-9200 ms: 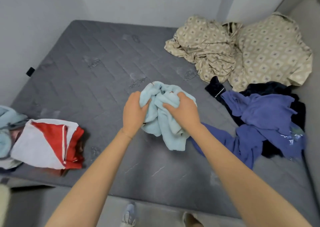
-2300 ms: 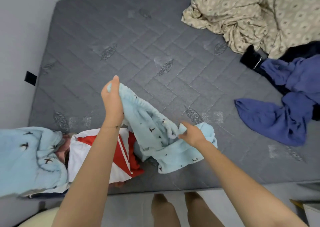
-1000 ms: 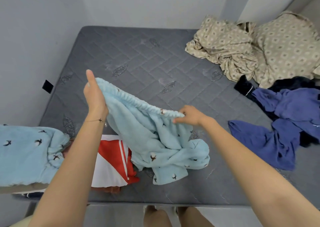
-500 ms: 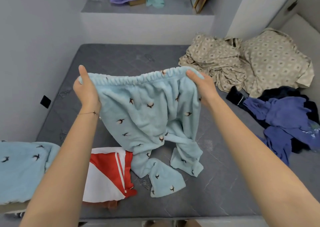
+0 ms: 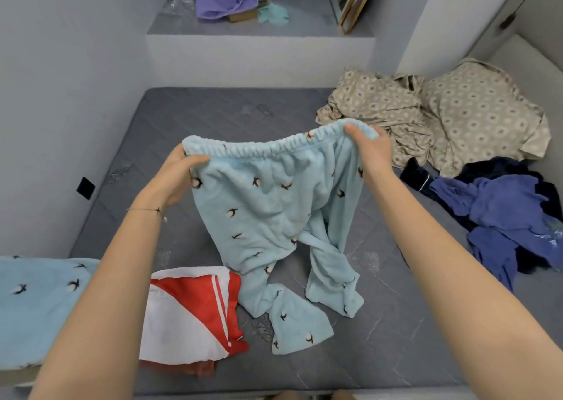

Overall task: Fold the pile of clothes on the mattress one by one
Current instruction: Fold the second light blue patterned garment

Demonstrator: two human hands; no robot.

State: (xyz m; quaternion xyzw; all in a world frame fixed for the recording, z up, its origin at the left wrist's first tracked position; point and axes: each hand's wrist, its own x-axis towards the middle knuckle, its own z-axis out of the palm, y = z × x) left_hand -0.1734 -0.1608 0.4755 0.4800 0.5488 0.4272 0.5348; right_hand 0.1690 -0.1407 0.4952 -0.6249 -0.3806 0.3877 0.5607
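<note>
Garments already folded, a blue top (image 5: 36,302) and a red-and-white piece (image 5: 189,308), lie at the mattress's (image 5: 213,116) near left. The left hand (image 5: 176,174) grips one waistband corner of the pale blue trousers (image 5: 268,216) and the right hand (image 5: 370,152) the other. Bunched a second ago, the trousers now hang spread with cuffs on the mattress, likely ready to lay flat. Unfolded blue clothes (image 5: 502,210) wait at the right.

The left wrist (image 5: 148,200) wears a thin bracelet (image 5: 145,209) with a cross.
</note>
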